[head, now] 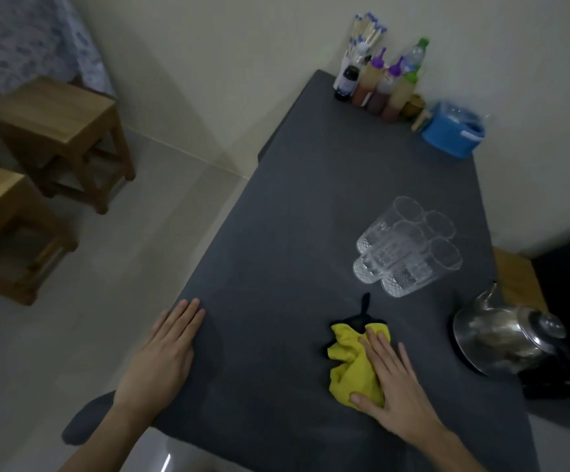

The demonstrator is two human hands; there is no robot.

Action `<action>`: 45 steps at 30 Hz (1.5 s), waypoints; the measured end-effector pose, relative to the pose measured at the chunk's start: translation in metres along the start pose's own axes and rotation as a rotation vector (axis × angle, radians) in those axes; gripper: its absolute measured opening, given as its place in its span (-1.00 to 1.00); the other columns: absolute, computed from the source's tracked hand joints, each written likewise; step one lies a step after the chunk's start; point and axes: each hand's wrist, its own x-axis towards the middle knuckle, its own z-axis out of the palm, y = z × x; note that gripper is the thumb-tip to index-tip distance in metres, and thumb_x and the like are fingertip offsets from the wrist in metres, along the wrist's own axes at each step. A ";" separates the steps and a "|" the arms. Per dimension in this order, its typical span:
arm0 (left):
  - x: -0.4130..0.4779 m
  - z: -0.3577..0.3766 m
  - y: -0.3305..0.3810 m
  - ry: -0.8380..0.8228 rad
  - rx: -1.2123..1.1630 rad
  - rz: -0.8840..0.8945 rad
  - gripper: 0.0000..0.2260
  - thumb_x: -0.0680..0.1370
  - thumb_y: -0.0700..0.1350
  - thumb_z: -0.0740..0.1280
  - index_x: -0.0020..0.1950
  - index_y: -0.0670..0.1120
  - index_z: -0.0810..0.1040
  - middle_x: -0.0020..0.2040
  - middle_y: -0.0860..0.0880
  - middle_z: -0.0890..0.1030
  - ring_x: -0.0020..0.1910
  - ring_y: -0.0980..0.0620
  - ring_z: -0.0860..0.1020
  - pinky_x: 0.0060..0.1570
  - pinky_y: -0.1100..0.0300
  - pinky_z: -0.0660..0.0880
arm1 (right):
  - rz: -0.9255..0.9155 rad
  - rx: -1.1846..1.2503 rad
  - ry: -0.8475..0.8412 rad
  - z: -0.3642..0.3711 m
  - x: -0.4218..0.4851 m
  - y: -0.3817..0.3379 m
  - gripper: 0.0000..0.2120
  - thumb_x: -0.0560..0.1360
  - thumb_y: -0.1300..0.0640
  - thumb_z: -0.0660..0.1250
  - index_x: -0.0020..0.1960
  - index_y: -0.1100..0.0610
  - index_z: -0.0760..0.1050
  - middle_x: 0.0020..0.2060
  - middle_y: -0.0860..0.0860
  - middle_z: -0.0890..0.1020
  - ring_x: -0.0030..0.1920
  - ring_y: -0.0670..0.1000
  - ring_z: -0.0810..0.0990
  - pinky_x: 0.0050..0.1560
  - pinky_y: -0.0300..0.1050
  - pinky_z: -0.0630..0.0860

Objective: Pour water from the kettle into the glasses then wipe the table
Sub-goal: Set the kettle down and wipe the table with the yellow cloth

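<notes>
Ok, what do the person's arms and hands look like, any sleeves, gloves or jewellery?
Both are bare. The left hand and right hand wear no gloves, and no ring, watch or wristband shows. The left forearm and right forearm are uncovered to the frame's edge, no sleeve in view.

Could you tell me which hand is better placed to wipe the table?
The right hand, probably: it presses on the yellow cloth; the left hand lies empty at the table edge.
</notes>
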 end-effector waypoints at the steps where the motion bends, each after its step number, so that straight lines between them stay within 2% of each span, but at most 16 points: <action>1: 0.000 0.000 0.000 0.004 0.004 -0.003 -0.52 0.64 -0.01 -0.13 0.47 -0.18 0.25 0.49 -0.10 0.26 0.53 0.07 -0.06 0.47 0.10 -0.07 | -0.008 0.001 -0.004 0.003 0.004 -0.005 -0.07 0.42 -0.45 0.19 0.58 0.02 -0.05 0.58 -0.05 -0.08 0.56 0.01 -0.14 0.49 0.13 -0.13; 3: -0.001 -0.001 0.001 0.021 0.015 -0.002 -0.52 0.64 -0.01 -0.12 0.47 -0.17 0.25 0.49 -0.09 0.24 0.52 0.06 -0.05 0.47 0.11 -0.09 | -0.015 0.029 0.023 0.011 0.018 -0.019 -0.08 0.42 -0.44 0.19 0.58 -0.02 -0.09 0.58 0.03 -0.07 0.56 0.08 -0.15 0.49 0.11 -0.11; 5: -0.002 -0.002 0.002 0.029 0.018 -0.002 -0.53 0.59 -0.05 -0.01 0.48 -0.16 0.25 0.49 -0.09 0.25 0.52 0.02 0.00 0.47 0.11 -0.10 | -0.022 0.051 0.080 0.017 0.037 -0.033 -0.19 0.47 -0.39 0.14 0.56 -0.13 -0.12 0.57 0.07 0.00 0.56 0.10 -0.10 0.48 0.14 -0.05; 7: -0.001 -0.002 0.003 0.047 0.022 -0.008 -0.52 0.56 -0.07 0.03 0.48 -0.16 0.26 0.48 -0.09 0.25 0.50 0.02 0.06 0.47 0.12 -0.11 | -0.060 0.054 0.109 0.021 0.058 -0.044 -0.30 0.53 -0.33 0.09 0.55 -0.15 -0.08 0.56 0.08 0.05 0.56 0.10 -0.05 0.47 0.16 0.00; 12: -0.001 0.003 0.002 0.064 -0.010 -0.010 -0.52 0.57 -0.08 0.02 0.49 -0.15 0.25 0.50 -0.08 0.23 0.50 0.01 0.09 0.45 0.08 -0.03 | -0.231 0.065 0.152 0.031 0.121 -0.106 -0.39 0.57 -0.24 0.11 0.48 0.10 0.27 0.53 0.12 0.17 0.54 0.11 0.07 0.47 0.15 0.06; 15: 0.001 0.003 0.002 0.060 -0.017 0.007 -0.52 0.56 -0.10 0.04 0.48 -0.17 0.26 0.50 -0.11 0.24 0.49 0.00 0.12 0.43 0.06 0.04 | -0.278 0.123 0.177 0.039 0.163 -0.160 -0.40 0.57 -0.21 0.10 0.47 0.15 0.30 0.52 0.11 0.22 0.54 0.09 0.09 0.49 0.12 0.03; 18: 0.002 0.003 0.003 0.050 -0.015 0.023 -0.52 0.56 -0.11 0.04 0.48 -0.20 0.24 0.49 -0.13 0.24 0.49 -0.02 0.15 0.43 0.06 0.05 | -0.335 0.150 0.154 0.040 0.188 -0.180 -0.43 0.58 -0.14 0.14 0.44 0.19 0.33 0.50 0.09 0.27 0.53 0.06 0.13 0.50 0.11 0.06; 21: 0.001 0.002 0.004 0.032 -0.011 0.014 -0.52 0.58 -0.10 0.03 0.50 -0.17 0.19 0.51 -0.10 0.19 0.50 0.02 0.08 0.44 0.08 0.02 | -0.411 0.105 0.124 0.031 0.188 -0.164 -0.49 0.52 0.05 0.31 0.41 0.23 0.36 0.47 0.07 0.33 0.50 0.05 0.20 0.48 0.10 0.15; 24: 0.001 -0.003 0.006 0.012 -0.028 0.009 -0.52 0.58 -0.09 0.03 0.51 -0.16 0.20 0.51 -0.09 0.20 0.50 0.04 0.06 0.47 0.13 -0.06 | -0.455 0.108 0.061 0.016 0.163 -0.131 -0.34 0.40 0.25 0.43 0.46 0.21 0.29 0.47 0.04 0.32 0.49 0.02 0.21 0.49 -0.03 0.08; 28: 0.001 -0.007 0.008 -0.010 -0.028 -0.007 -0.53 0.58 -0.09 0.02 0.49 -0.16 0.23 0.50 -0.10 0.22 0.49 0.07 0.05 0.47 0.20 -0.17 | -0.391 0.084 -0.052 0.000 0.100 -0.071 -0.14 0.30 0.31 0.49 0.50 0.12 0.15 0.50 -0.02 0.25 0.51 -0.03 0.14 0.49 -0.13 0.04; 32: 0.001 -0.004 0.007 -0.020 -0.024 -0.017 -0.53 0.59 -0.07 -0.01 0.50 -0.15 0.21 0.51 -0.08 0.20 0.51 0.09 -0.03 0.48 0.19 -0.17 | -0.312 0.082 -0.136 -0.011 0.033 -0.023 -0.10 0.27 0.40 0.48 0.50 0.09 0.17 0.53 -0.13 0.15 0.52 -0.07 0.12 0.49 -0.21 0.06; 36: 0.000 -0.002 0.005 -0.013 -0.025 -0.030 -0.52 0.60 -0.05 -0.02 0.52 -0.12 0.17 0.52 -0.06 0.17 0.51 0.07 0.02 0.47 0.18 -0.16 | -0.170 0.149 -0.150 -0.009 0.006 -0.013 0.01 0.30 0.41 0.47 0.55 -0.04 0.02 0.53 -0.27 0.01 0.53 -0.13 0.03 0.48 -0.32 -0.03; 38: 0.000 -0.003 0.005 -0.003 -0.018 -0.020 -0.52 0.59 -0.06 -0.01 0.51 -0.14 0.19 0.51 -0.08 0.19 0.50 0.06 0.05 0.47 0.19 -0.18 | -0.193 0.127 -0.114 0.001 0.008 -0.020 -0.06 0.30 0.38 0.50 0.54 0.07 0.11 0.54 -0.24 0.03 0.54 -0.09 0.03 0.49 -0.27 -0.03; 41: 0.001 -0.004 0.007 0.024 -0.021 -0.011 -0.53 0.58 -0.09 0.02 0.48 -0.18 0.25 0.49 -0.10 0.23 0.48 0.03 0.12 0.47 0.21 -0.19 | -0.338 0.081 -0.117 0.012 0.018 -0.041 -0.13 0.26 0.35 0.51 0.48 0.15 0.20 0.55 -0.14 0.07 0.54 -0.01 0.06 0.50 -0.13 0.05; 43: 0.000 -0.003 0.007 0.033 -0.033 -0.004 -0.53 0.59 -0.09 0.01 0.49 -0.18 0.24 0.49 -0.10 0.23 0.48 0.00 0.14 0.47 0.19 -0.16 | -0.469 0.079 -0.095 0.023 0.024 -0.072 -0.22 0.26 0.34 0.43 0.43 0.17 0.25 0.54 -0.11 0.10 0.54 0.01 0.07 0.50 -0.07 0.07; 45: 0.000 -0.002 0.005 0.034 -0.031 0.005 -0.53 0.58 -0.10 0.02 0.49 -0.19 0.23 0.49 -0.11 0.22 0.49 -0.01 0.14 0.48 0.17 -0.13 | -0.599 0.123 -0.050 0.037 0.034 -0.117 -0.45 0.35 0.32 0.27 0.33 0.18 0.36 0.50 -0.04 0.26 0.53 0.04 0.12 0.49 -0.02 0.11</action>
